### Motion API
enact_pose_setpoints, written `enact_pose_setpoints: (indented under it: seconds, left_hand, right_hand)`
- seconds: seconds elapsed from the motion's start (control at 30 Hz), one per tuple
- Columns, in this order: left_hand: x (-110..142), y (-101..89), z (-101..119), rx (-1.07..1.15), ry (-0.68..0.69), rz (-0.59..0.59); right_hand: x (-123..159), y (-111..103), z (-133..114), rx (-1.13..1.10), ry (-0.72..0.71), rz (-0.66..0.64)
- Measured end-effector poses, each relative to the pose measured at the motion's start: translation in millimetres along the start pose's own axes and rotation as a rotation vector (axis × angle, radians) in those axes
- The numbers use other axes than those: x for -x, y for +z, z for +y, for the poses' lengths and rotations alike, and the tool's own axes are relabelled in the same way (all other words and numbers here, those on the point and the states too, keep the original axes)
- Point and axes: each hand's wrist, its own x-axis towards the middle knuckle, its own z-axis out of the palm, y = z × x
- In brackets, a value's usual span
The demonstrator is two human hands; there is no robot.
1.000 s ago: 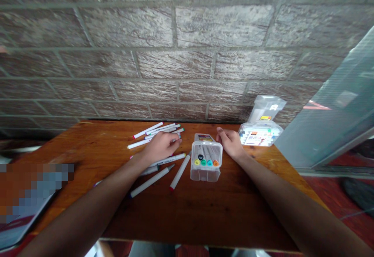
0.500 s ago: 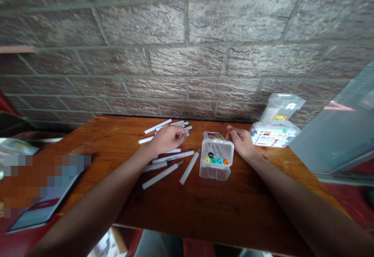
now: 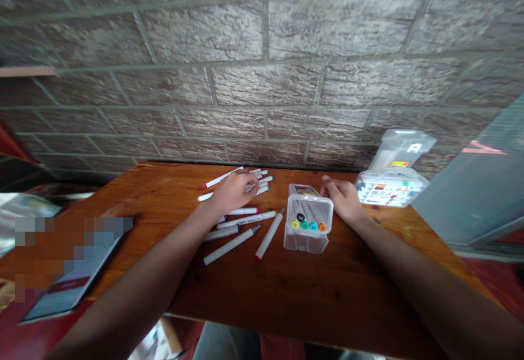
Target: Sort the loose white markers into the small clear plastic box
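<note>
My left hand (image 3: 236, 189) is at the back of the table among loose white markers, fingers curled down and closed on a marker (image 3: 262, 189) with a blue end. Its fingertips are partly hidden. Just right of the middle stands a small clear plastic box (image 3: 306, 244), holding several markers with black, yellow, green, blue and orange ends (image 3: 313, 226) facing me. My right hand (image 3: 343, 196) rests closed close beside the box, thumb on top; I see nothing in it. Nearer me lie a red-ended marker (image 3: 269, 235) and a blue-ended marker (image 3: 231, 245), both with grey tips towards the back.
A larger clear case (image 3: 391, 189) with a printed label stands at the back right, its lid (image 3: 403, 149) raised. A tablet-like device (image 3: 76, 289) lies at the left, partly pixelated. The brick wall (image 3: 262, 87) borders the wooden table's (image 3: 286, 294) far edge.
The whole view has shifted slightly, so everything appears a little further right. My left hand's fingers have moved slightly among the markers; my right hand stays beside the box.
</note>
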Motion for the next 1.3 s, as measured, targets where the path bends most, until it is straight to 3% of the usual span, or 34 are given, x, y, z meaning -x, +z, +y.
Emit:
enact_pose_setpoints:
  seconds: [0.3, 0.73, 1.3]
  left_hand:
    - [2, 9.3, -4, -0.079, 0.010, -0.113]
    - [-1, 7.0, -13, -0.121, -0.148, -0.043]
    - [-3, 12.3, -22, -0.096, -0.174, -0.090]
  right_hand:
    - [0, 1, 3, 0.002, 0.007, -0.006]
    - [-1, 0, 2, -0.006, 0.019, -0.015]
    - [0, 1, 1, 0.018, 0.014, -0.029]
